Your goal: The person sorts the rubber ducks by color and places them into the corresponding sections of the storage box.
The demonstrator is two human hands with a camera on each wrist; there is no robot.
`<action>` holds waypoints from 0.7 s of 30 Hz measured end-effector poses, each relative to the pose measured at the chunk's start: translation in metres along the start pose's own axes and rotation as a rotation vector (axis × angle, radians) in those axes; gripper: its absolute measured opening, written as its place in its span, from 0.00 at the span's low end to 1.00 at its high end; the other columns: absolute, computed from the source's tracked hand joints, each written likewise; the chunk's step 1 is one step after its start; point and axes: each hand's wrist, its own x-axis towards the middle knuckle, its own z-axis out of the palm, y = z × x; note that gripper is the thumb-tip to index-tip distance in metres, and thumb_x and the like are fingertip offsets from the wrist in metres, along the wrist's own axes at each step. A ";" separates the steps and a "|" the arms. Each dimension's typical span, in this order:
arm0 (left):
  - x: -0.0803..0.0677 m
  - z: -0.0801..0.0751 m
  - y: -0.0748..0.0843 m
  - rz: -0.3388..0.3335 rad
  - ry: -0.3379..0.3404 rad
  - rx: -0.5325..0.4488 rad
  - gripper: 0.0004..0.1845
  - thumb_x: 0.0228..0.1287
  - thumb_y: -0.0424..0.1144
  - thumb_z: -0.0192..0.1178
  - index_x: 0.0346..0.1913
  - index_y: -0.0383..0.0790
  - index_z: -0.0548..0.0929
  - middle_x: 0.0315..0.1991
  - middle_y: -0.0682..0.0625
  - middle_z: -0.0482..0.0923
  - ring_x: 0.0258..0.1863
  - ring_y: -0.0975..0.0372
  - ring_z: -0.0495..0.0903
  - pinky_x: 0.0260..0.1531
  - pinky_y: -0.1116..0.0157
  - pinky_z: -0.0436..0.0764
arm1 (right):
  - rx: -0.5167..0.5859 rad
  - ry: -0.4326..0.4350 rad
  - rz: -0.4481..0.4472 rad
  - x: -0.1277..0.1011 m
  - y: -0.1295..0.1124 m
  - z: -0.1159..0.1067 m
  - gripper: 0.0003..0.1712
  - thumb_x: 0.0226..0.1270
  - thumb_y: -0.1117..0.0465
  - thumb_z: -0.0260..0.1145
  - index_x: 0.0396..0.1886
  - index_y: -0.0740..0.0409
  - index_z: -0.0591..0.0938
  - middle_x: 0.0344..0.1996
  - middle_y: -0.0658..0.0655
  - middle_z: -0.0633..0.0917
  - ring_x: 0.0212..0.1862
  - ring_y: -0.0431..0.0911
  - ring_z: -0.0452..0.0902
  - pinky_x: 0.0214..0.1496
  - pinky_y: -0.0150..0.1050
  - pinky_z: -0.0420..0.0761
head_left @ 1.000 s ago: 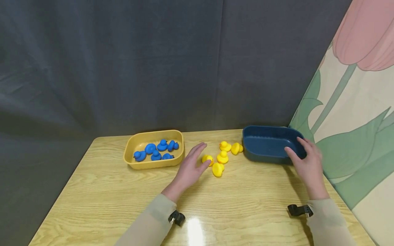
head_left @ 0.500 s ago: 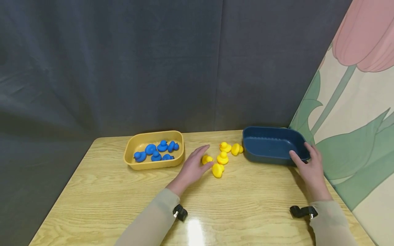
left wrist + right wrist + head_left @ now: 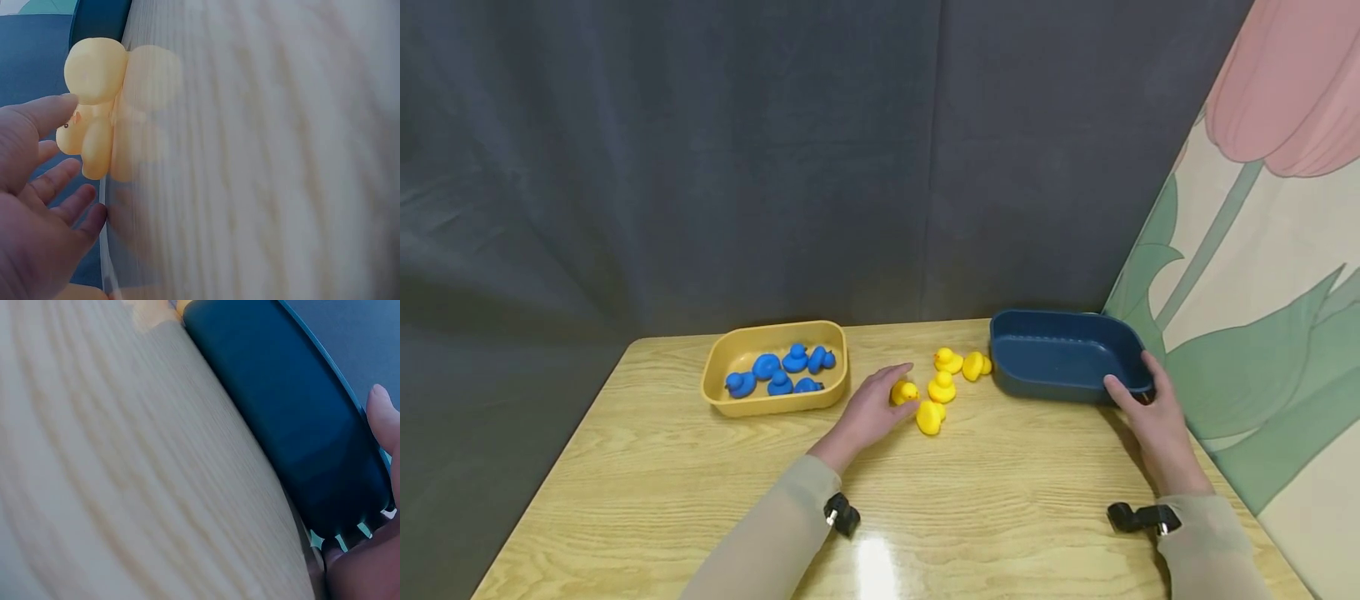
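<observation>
In the head view my left hand (image 3: 872, 408) reaches round a yellow rubber duck (image 3: 904, 392), thumb in front and fingers behind. Its fingers are loosely bent and spread in the left wrist view, where another yellow duck (image 3: 95, 70) shows just past the thumb. More yellow ducks (image 3: 942, 387) lie close by on the table. My right hand (image 3: 1159, 425) holds the right end of a dark blue bin (image 3: 1060, 389). In the right wrist view the thumb (image 3: 382, 415) is at the bin's upper rim and the other fingers bend round its end, partly hidden.
A yellow bin (image 3: 775, 403) with several blue ducks (image 3: 780, 383) in it stands at the back left of the wooden table (image 3: 970, 517). Behind the table hangs a dark curtain (image 3: 775, 167). A tulip-patterned cloth (image 3: 1277, 350) borders the right edge.
My left hand has moved slightly right and down, round the nearest yellow duck. My right hand has shifted right and down to the end of the dark blue bin.
</observation>
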 end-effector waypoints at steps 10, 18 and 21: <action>0.001 0.003 -0.002 -0.005 -0.017 0.040 0.34 0.75 0.40 0.75 0.80 0.43 0.77 0.78 0.45 0.75 0.77 0.49 0.73 0.78 0.51 0.71 | 0.015 0.005 -0.005 0.000 0.002 0.000 0.57 0.86 0.49 0.65 0.94 0.45 0.36 0.90 0.62 0.34 0.89 0.58 0.33 0.83 0.27 0.49; -0.001 0.002 -0.001 -0.001 -0.007 0.072 0.31 0.72 0.33 0.75 0.76 0.39 0.81 0.74 0.42 0.78 0.74 0.47 0.76 0.76 0.49 0.73 | -0.001 0.005 -0.011 -0.004 0.002 0.000 0.59 0.85 0.46 0.67 0.94 0.42 0.35 0.91 0.57 0.33 0.89 0.59 0.32 0.88 0.38 0.47; -0.001 0.001 -0.001 0.006 0.010 0.086 0.28 0.72 0.31 0.75 0.73 0.38 0.83 0.71 0.42 0.81 0.71 0.47 0.78 0.74 0.49 0.76 | -0.002 0.007 -0.009 -0.005 0.000 0.001 0.59 0.85 0.46 0.67 0.94 0.43 0.35 0.91 0.57 0.33 0.89 0.60 0.31 0.89 0.46 0.44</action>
